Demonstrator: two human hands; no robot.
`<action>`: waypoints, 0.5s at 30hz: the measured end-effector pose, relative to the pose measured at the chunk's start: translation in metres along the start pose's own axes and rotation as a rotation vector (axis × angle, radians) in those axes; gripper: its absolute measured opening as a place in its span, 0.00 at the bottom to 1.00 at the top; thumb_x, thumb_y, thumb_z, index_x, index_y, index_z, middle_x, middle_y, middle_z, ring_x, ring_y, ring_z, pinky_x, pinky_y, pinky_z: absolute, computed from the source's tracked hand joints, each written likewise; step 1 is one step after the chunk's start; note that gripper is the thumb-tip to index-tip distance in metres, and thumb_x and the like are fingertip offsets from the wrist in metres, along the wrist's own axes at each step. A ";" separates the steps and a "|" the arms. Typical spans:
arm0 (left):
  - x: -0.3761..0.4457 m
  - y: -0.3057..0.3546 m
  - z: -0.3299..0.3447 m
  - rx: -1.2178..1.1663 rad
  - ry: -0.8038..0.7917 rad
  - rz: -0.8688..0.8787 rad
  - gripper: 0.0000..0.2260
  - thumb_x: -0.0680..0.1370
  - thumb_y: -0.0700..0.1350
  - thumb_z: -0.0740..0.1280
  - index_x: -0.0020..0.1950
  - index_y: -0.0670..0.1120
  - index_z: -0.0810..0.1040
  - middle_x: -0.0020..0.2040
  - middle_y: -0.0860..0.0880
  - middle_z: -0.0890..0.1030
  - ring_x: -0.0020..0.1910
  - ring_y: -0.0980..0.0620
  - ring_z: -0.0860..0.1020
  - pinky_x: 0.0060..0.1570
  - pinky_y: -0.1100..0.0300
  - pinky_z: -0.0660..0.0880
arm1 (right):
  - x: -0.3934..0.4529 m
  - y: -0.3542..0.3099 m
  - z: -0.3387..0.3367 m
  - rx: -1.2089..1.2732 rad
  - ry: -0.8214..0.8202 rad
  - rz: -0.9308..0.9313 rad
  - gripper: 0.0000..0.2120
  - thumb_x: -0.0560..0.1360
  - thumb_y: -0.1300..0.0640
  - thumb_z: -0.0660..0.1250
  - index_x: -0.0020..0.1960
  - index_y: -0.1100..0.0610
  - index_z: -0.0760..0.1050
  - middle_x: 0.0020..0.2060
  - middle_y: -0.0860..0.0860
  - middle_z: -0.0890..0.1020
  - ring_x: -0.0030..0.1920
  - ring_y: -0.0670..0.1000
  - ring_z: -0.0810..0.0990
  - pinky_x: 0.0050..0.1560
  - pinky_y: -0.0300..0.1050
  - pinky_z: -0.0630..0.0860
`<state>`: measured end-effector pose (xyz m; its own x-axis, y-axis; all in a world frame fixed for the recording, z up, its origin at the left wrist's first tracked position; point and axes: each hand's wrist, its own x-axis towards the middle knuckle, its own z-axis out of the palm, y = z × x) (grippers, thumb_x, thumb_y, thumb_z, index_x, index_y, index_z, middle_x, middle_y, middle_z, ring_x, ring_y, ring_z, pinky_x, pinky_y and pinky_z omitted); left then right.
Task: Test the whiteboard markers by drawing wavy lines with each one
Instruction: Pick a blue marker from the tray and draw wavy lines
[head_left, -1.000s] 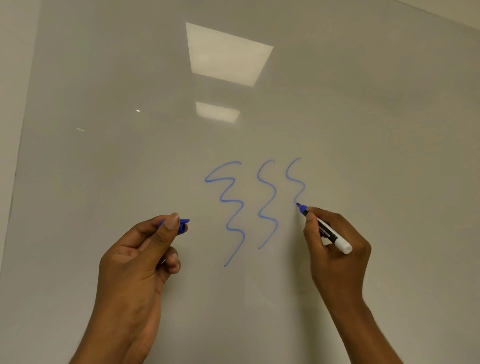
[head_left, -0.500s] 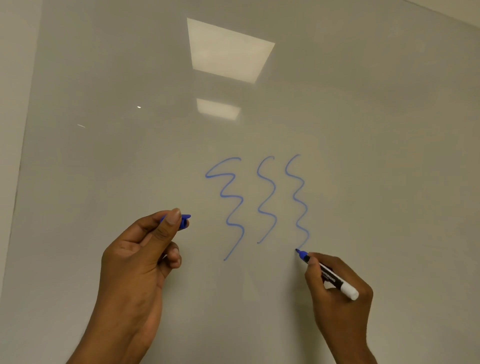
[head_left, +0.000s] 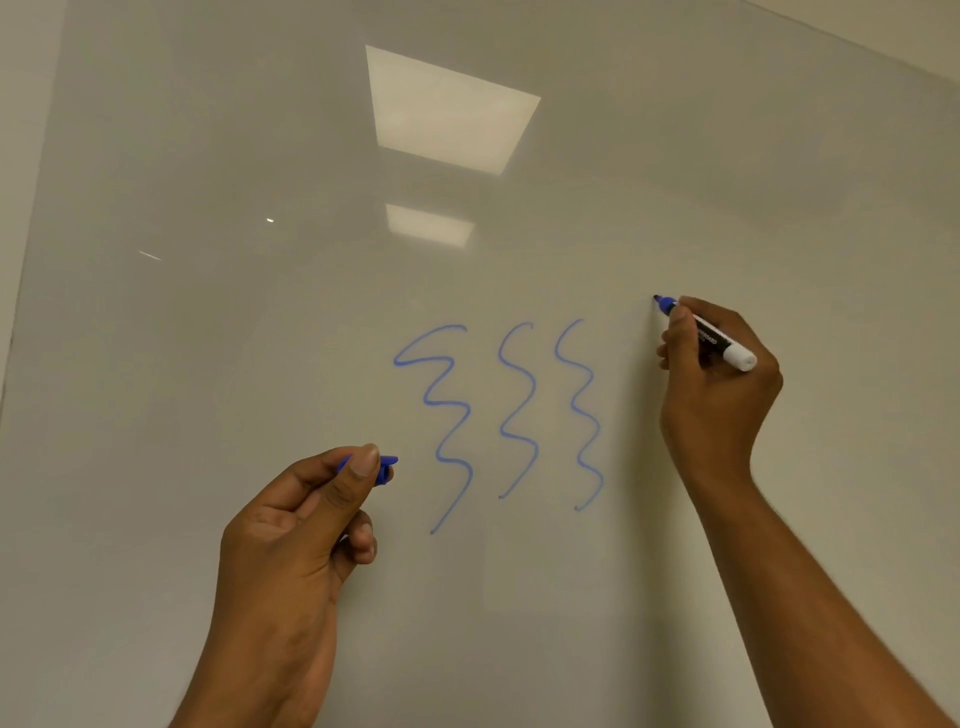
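Observation:
A glossy whiteboard (head_left: 208, 364) fills the view. Three blue wavy lines (head_left: 519, 410) run downward side by side at its middle. My right hand (head_left: 719, 395) grips a blue whiteboard marker (head_left: 711, 338) with a black and white barrel; its blue tip points up-left and sits at the board, to the upper right of the third line. My left hand (head_left: 296, 535) pinches the blue marker cap (head_left: 387, 467) between thumb and fingers, just left of the first line's lower part.
Two ceiling lights (head_left: 452, 109) reflect in the upper board. The board's left edge meets a pale wall (head_left: 21, 156), and its top right corner meets the wall (head_left: 924, 31) as well.
My right hand finished the third wavy line at its bottom, then lifted the marker up and to the right, level with the tops of the lines. My left hand has stayed put with the cap.

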<state>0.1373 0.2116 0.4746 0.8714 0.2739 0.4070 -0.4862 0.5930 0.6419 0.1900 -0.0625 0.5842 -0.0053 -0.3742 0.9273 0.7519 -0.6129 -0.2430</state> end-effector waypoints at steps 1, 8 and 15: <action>0.001 -0.001 0.000 -0.003 0.002 -0.001 0.08 0.68 0.48 0.75 0.43 0.46 0.87 0.44 0.46 0.87 0.26 0.53 0.70 0.28 0.65 0.73 | -0.002 0.000 0.000 0.000 -0.033 -0.016 0.06 0.84 0.54 0.67 0.53 0.50 0.83 0.43 0.51 0.85 0.42 0.57 0.84 0.46 0.63 0.81; 0.003 -0.008 0.005 -0.012 0.002 -0.006 0.08 0.67 0.48 0.75 0.43 0.46 0.86 0.44 0.46 0.87 0.26 0.53 0.69 0.27 0.65 0.73 | -0.029 0.012 -0.023 -0.045 -0.002 0.038 0.07 0.83 0.58 0.67 0.50 0.50 0.83 0.41 0.52 0.84 0.42 0.58 0.84 0.43 0.63 0.80; 0.003 -0.019 0.011 -0.016 -0.011 -0.021 0.14 0.64 0.51 0.76 0.45 0.45 0.85 0.43 0.47 0.87 0.26 0.53 0.69 0.30 0.61 0.71 | -0.062 0.025 -0.049 -0.086 -0.017 0.091 0.06 0.83 0.61 0.68 0.51 0.54 0.84 0.42 0.53 0.85 0.42 0.56 0.84 0.44 0.60 0.80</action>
<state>0.1482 0.1925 0.4708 0.8807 0.2531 0.4004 -0.4664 0.6109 0.6397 0.1767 -0.0883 0.5065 0.0721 -0.4197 0.9048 0.6897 -0.6343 -0.3492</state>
